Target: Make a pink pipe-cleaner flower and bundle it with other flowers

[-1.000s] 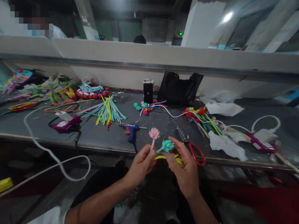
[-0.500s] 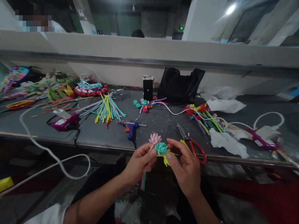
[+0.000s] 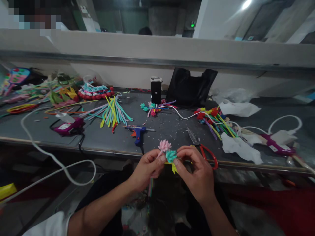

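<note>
Pinched in my left hand [image 3: 149,168] are the stems of a pink flower [image 3: 164,145] and a teal flower [image 3: 171,156], both with fuzzy petals. The stems hang below that hand. My right hand [image 3: 197,170] has its thumb and forefinger closed at the right side of the teal flower. Just under the teal flower a yellow fuzzy flower [image 3: 174,168] shows, partly hidden by the right fingers. Both hands are at the table's front edge, over my lap.
A blue glue gun [image 3: 139,133] lies ahead, and red-handled scissors [image 3: 208,156] lie beside my right hand. Fuzzy stems [image 3: 115,113], a phone [image 3: 156,91], a black bag [image 3: 191,87] and purple devices [image 3: 69,127] stand farther out. A white cable [image 3: 59,166] loops at left.
My right fingers have closed in on the teal flower. Less of the yellow flower shows. The view has shifted slightly.
</note>
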Demonstrator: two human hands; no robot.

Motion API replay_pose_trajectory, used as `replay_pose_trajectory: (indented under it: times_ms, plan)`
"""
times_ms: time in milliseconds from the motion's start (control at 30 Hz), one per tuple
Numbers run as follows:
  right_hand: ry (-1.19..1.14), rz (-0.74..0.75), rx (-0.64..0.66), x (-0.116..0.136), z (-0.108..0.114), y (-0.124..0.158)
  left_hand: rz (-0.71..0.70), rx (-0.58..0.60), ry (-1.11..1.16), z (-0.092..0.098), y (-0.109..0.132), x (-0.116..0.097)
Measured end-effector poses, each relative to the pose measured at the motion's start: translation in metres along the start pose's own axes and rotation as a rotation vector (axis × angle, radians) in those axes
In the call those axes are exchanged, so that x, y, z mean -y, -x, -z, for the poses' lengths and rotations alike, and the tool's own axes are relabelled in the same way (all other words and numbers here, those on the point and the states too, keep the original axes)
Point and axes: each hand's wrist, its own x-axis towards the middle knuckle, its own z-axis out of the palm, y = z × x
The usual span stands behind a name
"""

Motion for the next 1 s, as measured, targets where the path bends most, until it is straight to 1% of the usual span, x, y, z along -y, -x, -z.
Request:
replay_pose_trajectory:
  times_ms: [100, 200, 267, 333, 400, 467, 500, 567, 667, 800, 867, 1000]
  plan:
    - [-0.003, -0.012, 0.006, -0.001, 0.001, -0.001, 0.012, 0.007, -0.008, 0.002, 0.000, 0.001]
    - [-0.044, -0.052, -0.014, -0.002, 0.000, 0.000, 0.031, 0.041, 0.000, 0.002, 0.001, 0.002]
    - [-0.138, -0.116, -0.019, -0.003, -0.002, 0.001, 0.035, 0.065, 0.015, 0.001, 0.002, 0.002]
    - [-0.283, -0.201, -0.033, -0.007, -0.004, 0.002, 0.042, 0.078, 0.025, -0.001, 0.003, 0.002]
    - [-0.422, -0.284, -0.092, -0.011, -0.005, 0.002, 0.050, 0.078, 0.037, -0.001, 0.004, 0.001]
    - [-0.511, -0.343, -0.179, -0.016, -0.003, 0.000, 0.054, 0.069, 0.058, 0.000, 0.004, 0.001]
    - [-0.530, -0.365, -0.210, -0.019, -0.001, -0.001, 0.053, 0.065, 0.068, 0.000, 0.004, 0.000]
    - [-0.520, -0.392, -0.220, -0.021, 0.002, -0.003, 0.057, 0.066, 0.081, 0.002, 0.004, -0.001]
    - [-0.406, -0.349, -0.152, -0.020, 0.006, -0.003, 0.070, 0.071, 0.082, 0.003, 0.003, -0.002]
    - [-0.258, -0.176, -0.040, -0.013, 0.005, 0.001, 0.070, 0.074, 0.069, 0.004, 0.003, 0.000]
    - [-0.204, -0.121, -0.004, -0.010, 0.004, 0.002, 0.069, 0.078, 0.055, 0.005, 0.002, 0.002]
    - [-0.141, -0.103, 0.019, -0.005, 0.002, 0.002, 0.071, 0.088, 0.033, 0.006, 0.002, 0.003]
